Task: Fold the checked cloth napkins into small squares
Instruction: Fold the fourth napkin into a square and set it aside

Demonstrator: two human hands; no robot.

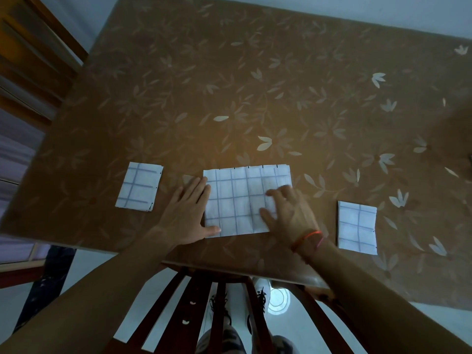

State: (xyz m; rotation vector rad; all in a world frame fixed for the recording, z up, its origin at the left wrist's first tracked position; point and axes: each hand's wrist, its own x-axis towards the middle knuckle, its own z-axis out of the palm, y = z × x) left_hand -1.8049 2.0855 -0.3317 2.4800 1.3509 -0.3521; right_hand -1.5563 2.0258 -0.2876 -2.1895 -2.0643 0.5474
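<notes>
A white napkin with blue checks (240,198) lies folded into a wide rectangle near the table's front edge. My left hand (187,215) lies flat at its left edge, fingers straight, thumb on the lower left corner. My right hand (288,210) presses down on the napkin's right part with spread fingers. Two smaller folded checked napkins lie apart from it: the left folded napkin (139,186) and the right folded napkin (357,227).
The table (255,98) has a brown cover with a pale leaf pattern. A wooden chair back (194,302) stands against the front edge below my arms. A wooden door frame (30,60) is at the far left.
</notes>
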